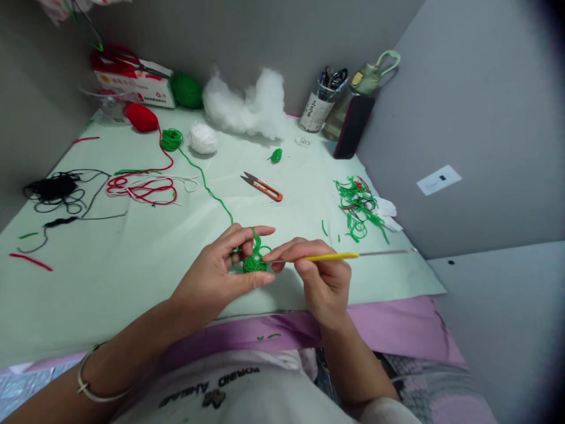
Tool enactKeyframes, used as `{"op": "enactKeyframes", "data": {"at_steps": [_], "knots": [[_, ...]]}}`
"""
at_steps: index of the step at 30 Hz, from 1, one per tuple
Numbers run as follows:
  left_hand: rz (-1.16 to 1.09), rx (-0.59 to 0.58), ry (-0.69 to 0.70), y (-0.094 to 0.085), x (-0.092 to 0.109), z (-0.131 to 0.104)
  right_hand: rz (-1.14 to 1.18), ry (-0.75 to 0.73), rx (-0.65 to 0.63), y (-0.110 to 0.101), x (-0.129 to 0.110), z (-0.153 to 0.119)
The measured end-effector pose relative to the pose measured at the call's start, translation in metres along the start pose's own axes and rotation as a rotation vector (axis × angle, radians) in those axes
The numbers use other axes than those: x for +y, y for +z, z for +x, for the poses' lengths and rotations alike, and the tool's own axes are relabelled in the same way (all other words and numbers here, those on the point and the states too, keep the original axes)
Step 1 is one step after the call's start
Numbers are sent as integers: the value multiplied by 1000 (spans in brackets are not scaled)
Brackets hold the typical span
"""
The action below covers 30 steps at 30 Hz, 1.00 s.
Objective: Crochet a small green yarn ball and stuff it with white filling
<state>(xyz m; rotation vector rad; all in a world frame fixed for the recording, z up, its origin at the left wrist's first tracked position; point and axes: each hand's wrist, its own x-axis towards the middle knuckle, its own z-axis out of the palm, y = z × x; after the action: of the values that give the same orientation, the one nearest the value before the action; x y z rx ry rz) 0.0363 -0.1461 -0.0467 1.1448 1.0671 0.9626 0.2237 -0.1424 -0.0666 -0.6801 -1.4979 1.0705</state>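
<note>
Between the fingers and thumb of my left hand (220, 265) is a small round green crochet piece (255, 264). A strand of green yarn (210, 191) loops over my left fingers and runs back to a little green yarn ball (172, 139). My right hand (324, 280) grips a crochet hook (333, 257) by its yellow handle, like a pen. The hook's working end meets the green piece, where its tip is hard to make out. Its other metal end points to the right.
Orange thread snips (265, 187) lie mid-table, near a small green piece (276, 155). White stuffing (245, 109), a white yarn ball (202, 138) and a red one (141, 117) sit behind. Yarn scraps (359, 206) and a phone (354, 126) are right; black yarn (53, 187) is left.
</note>
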Motion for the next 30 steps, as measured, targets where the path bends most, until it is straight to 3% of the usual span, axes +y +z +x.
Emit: {"op": "enactKeyframes", "data": {"at_steps": [4, 10, 13, 22, 30], "knots": [[26, 47, 6, 2, 4, 0, -58, -24, 25, 4, -2, -2], [112, 60, 29, 2, 5, 1, 148, 76, 73, 7, 1, 1], [154, 77, 43, 1, 4, 1, 72, 63, 48, 7, 1, 0], [188, 159, 130, 5, 2, 4, -219, -152, -76, 4, -2, -2], [161, 215, 145, 11, -6, -1, -594, -412, -15, 9, 11, -14]]}}
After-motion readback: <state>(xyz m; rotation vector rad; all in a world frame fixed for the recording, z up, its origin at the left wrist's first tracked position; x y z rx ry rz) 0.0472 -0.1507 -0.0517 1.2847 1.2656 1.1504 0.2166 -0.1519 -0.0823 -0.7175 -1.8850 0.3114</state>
